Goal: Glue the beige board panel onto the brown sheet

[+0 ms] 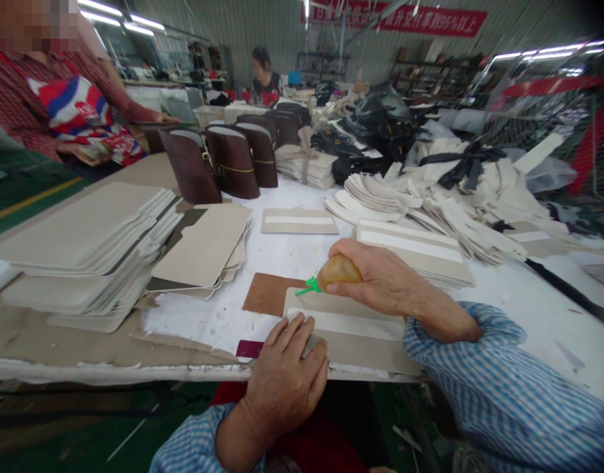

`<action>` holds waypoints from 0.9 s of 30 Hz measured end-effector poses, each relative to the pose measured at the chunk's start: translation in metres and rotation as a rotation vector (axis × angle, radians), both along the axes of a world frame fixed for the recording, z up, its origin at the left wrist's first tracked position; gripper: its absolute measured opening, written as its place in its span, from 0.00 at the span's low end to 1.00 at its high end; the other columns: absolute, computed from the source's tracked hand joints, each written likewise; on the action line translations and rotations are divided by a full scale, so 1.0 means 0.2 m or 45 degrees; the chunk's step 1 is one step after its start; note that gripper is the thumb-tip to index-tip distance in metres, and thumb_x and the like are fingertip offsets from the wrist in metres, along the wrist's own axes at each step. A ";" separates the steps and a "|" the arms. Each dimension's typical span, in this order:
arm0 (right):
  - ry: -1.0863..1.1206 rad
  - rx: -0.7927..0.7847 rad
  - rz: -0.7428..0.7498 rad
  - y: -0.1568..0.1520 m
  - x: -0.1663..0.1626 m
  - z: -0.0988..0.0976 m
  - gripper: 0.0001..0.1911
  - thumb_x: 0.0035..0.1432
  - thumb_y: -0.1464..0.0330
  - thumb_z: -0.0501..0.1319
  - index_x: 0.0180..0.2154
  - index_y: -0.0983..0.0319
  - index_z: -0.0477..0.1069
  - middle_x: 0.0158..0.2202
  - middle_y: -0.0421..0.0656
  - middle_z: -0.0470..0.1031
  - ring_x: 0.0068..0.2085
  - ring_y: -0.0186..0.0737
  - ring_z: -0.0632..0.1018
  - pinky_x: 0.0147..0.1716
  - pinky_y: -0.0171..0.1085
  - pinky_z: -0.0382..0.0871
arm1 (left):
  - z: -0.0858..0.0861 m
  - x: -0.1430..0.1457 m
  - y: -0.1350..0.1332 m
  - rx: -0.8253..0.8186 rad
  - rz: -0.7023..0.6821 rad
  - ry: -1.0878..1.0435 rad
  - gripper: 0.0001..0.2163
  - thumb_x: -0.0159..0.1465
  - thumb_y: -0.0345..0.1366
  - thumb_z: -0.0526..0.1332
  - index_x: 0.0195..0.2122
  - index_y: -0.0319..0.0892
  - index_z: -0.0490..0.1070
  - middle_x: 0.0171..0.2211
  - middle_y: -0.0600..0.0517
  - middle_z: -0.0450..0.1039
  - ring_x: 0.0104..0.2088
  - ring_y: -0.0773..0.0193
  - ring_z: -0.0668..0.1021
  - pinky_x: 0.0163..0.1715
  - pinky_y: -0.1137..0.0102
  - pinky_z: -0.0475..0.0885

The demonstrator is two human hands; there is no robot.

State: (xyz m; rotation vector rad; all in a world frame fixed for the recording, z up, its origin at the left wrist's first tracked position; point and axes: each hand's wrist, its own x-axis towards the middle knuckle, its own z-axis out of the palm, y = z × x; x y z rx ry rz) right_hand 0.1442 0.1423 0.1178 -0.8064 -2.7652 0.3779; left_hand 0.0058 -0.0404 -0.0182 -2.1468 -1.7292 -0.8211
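Note:
My right hand (pixel 375 276) is wrapped round a squeeze bottle (pixel 339 272) of amber colour. Its green nozzle (pixel 309 286) points down-left, at the upper left corner of a beige panel (pixel 361 348) with a white strip across it. Flat on the near left part of this panel lies my left hand (pixel 289 368), fingers stretched out and holding nothing I can see. A brown rectangular piece (pixel 270 293) lies partly under the panel's left edge. Beside my left fingers, a small purple piece (pixel 249 348) sits near the table's front edge.
Stacks of beige panels (pixel 80 230) and smaller cut panels (pixel 203 246) stand at left. Striped panels (pixel 415 253) are piled at right; another (pixel 299 221) lies ahead. Dark brown bags (pixel 233 161) stand behind. A co-worker (pixel 85 112) stands at far left.

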 end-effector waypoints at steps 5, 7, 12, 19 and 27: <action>-0.028 0.012 -0.001 0.01 0.00 0.00 0.15 0.61 0.59 0.68 0.46 0.57 0.69 0.40 0.42 0.79 0.36 0.45 0.76 0.34 0.38 0.62 | -0.01 0.00 0.00 0.006 0.000 0.001 0.12 0.71 0.37 0.58 0.48 0.43 0.80 0.58 0.40 0.78 0.60 0.45 0.78 0.60 0.48 0.76; -0.032 0.034 -0.014 0.01 0.02 0.01 0.15 0.61 0.59 0.68 0.46 0.57 0.69 0.40 0.42 0.79 0.36 0.45 0.76 0.34 0.39 0.62 | -0.01 0.00 0.00 -0.002 0.000 0.007 0.12 0.71 0.37 0.58 0.49 0.43 0.79 0.58 0.39 0.78 0.61 0.45 0.78 0.60 0.48 0.75; -0.067 -0.011 -0.039 0.03 0.07 0.02 0.13 0.62 0.58 0.67 0.44 0.57 0.70 0.38 0.42 0.79 0.35 0.45 0.76 0.32 0.39 0.62 | -0.01 0.00 -0.01 0.008 -0.002 0.010 0.12 0.71 0.36 0.59 0.50 0.43 0.79 0.59 0.39 0.78 0.62 0.46 0.77 0.61 0.49 0.74; -0.100 -0.031 -0.110 0.04 0.11 0.05 0.14 0.60 0.59 0.68 0.44 0.56 0.71 0.36 0.41 0.79 0.34 0.45 0.76 0.31 0.39 0.62 | 0.00 0.00 0.00 0.028 -0.004 0.001 0.12 0.71 0.36 0.58 0.48 0.42 0.79 0.58 0.39 0.79 0.60 0.45 0.78 0.60 0.49 0.76; -0.087 -0.053 -0.185 0.05 0.19 0.03 0.15 0.60 0.57 0.68 0.44 0.55 0.71 0.34 0.40 0.79 0.33 0.46 0.76 0.31 0.39 0.60 | 0.00 0.00 0.00 0.037 -0.005 0.001 0.12 0.72 0.37 0.57 0.48 0.42 0.79 0.57 0.39 0.79 0.60 0.44 0.79 0.58 0.48 0.77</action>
